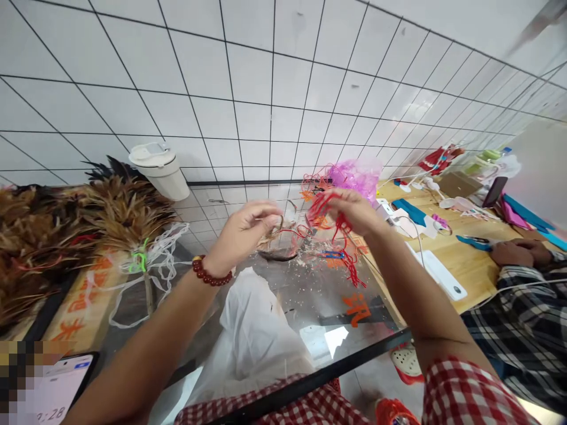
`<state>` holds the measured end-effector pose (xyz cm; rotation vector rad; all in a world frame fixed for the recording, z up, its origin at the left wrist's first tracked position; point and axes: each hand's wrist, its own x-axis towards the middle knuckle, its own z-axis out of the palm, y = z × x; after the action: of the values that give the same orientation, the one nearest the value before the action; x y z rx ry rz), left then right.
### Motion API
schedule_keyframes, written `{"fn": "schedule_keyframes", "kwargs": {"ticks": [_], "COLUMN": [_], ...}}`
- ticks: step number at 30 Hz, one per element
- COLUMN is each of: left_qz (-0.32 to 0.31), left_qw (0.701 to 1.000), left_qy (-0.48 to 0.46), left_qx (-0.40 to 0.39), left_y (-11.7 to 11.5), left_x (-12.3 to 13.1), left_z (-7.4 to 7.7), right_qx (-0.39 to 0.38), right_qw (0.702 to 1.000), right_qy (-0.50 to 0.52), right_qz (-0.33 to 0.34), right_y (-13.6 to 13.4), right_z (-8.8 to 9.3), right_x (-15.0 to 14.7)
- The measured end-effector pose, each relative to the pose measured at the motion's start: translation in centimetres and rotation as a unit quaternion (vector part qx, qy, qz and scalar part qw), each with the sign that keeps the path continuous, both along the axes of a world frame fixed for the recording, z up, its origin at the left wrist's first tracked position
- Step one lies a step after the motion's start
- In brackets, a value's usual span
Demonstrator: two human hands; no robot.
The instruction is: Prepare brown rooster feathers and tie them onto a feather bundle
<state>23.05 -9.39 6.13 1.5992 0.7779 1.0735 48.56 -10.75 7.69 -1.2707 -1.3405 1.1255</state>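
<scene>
My right hand (354,211) is closed round a bundle of red cords (321,208), whose loops and loose ends hang below the fingers. Across from it, my left hand (245,233) pinches thumb and fingers together; something thin and brownish shows at its fingertips, too small to name. Under the hands, a dark feather (277,256) lies on the glass tabletop (305,307) among small pale scraps. More red cord ends (353,271) lie by a small blue-handled tool (332,254), which looks like thread snips.
Brown feather bunches (133,212) lie at left with white ribbon (162,265). Behind them stands a white cup (162,171). A pink plastic bag (357,177) is at the back. Rightward are a white power strip (436,271) and another person's hands (516,254) near blue-handled pliers (476,242). A phone (53,386) lies front left.
</scene>
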Motion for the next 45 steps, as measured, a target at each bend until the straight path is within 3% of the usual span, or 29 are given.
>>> {"fn": "schedule_keyframes", "kwargs": {"ticks": [3, 6, 9, 12, 16, 19, 23, 27, 30, 32, 34, 38, 41, 45], "left_qz": [0.061, 0.076, 0.077, 0.093, 0.108, 0.107, 0.074, 0.030, 0.006, -0.004, -0.009, -0.010, -0.014, -0.008], "left_qw": [0.995, 0.988, 0.985, 0.983, 0.979, 0.978, 0.978, 0.976, 0.975, 0.975, 0.975, 0.975, 0.977, 0.977], "left_qy": [-0.032, -0.028, -0.024, 0.001, 0.046, 0.051, 0.031, 0.036, 0.039, 0.037, 0.033, 0.002, -0.015, -0.032], "left_qx": [-0.073, -0.131, -0.152, -0.157, -0.166, -0.170, -0.194, -0.211, -0.217, -0.218, -0.219, -0.220, -0.212, -0.210], "left_y": [0.7, 0.9, 0.9, 0.9, 0.7, 0.0, -1.6, -3.1, -3.8, -4.1, -4.3, -4.4, -4.2, -4.1], "left_x": [-0.7, -1.6, -2.9, -4.6, -6.1, -5.7, -3.9, -2.1, -0.9, -0.2, 0.4, 2.0, 3.5, 5.5], "left_z": [-1.5, -3.0, -4.3, -5.3, -5.9, -5.8, -6.1, -7.8, -8.9, -9.2, -9.1, -8.6, -8.5, -8.1], "right_qx": [0.053, 0.036, -0.011, -0.016, 0.058, 0.051, -0.016, -0.014, -0.003, -0.001, 0.011, -0.006, -0.048, -0.072], "right_qw": [0.983, 0.943, 0.891, 0.865, 0.871, 0.888, 0.882, 0.852, 0.852, 0.860, 0.890, 0.983, 0.994, 0.994], "right_qy": [-0.090, -0.215, -0.349, -0.423, -0.427, -0.435, -0.471, -0.522, -0.519, -0.507, -0.450, -0.144, 0.001, 0.050], "right_qz": [-0.149, -0.250, -0.292, -0.271, -0.235, -0.144, 0.009, -0.047, -0.071, -0.062, -0.078, -0.110, -0.096, -0.068], "right_y": [5.5, 11.2, 15.0, 16.0, 13.3, 8.8, 1.5, -3.3, -4.3, -4.2, -4.2, -4.9, -5.7, -6.3], "right_z": [2.3, 2.5, 0.9, -0.6, -1.0, -1.7, -5.9, -11.5, -13.3, -13.1, -12.0, -9.3, -8.2, -8.1], "right_x": [4.5, 8.0, 10.3, 11.4, 11.2, 9.9, 7.2, 4.4, 3.5, 3.5, 3.8, 4.0, 3.1, 0.8]}}
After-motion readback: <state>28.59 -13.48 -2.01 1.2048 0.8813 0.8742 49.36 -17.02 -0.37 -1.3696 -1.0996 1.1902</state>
